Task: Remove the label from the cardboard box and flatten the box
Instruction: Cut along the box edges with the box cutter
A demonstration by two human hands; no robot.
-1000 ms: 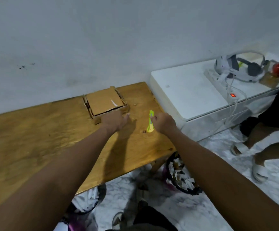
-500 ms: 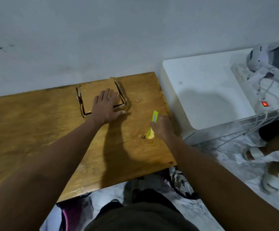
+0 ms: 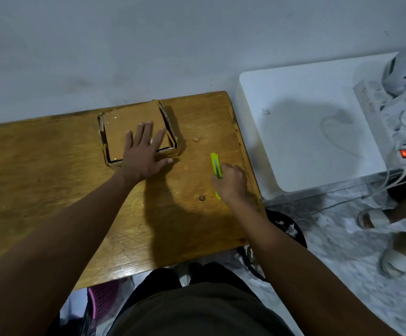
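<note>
Wood fills the left and middle of the view: a table (image 3: pixel 52 180) with a glossy, honey-coloured plywood top, grain showing, its far edge against a pale grey wall (image 3: pixel 173 44). Near that far edge lies the cardboard box (image 3: pixel 127 120), brown, matte and roughly square, pressed almost flat, with creased flaps standing up slightly along its left and right sides and a dark gap along its near edge. Whether any label is on it cannot be told. The left hand (image 3: pixel 144 154) lies palm-down on the near right part of the box, fingers straight and spread, the thumb reaching out onto the tabletop. To the right, apart from the box, the right hand (image 3: pixel 229 181) is curled round a slim plastic knife (image 3: pixel 215 164) in bright yellow-green; the tool's front end sticks out beyond the fingers toward the wall and its tail shows below the hand, low against the table. Just past the table's rounded right corner stands a smooth white cabinet (image 3: pixel 306 122) with rounded edges. On its right side are a white power strip (image 3: pixel 378 112) with a glowing red switch, trailing cables and a white headset (image 3: pixel 405 71). Below, the floor (image 3: pixel 337 238) is marbled grey and white.
</note>
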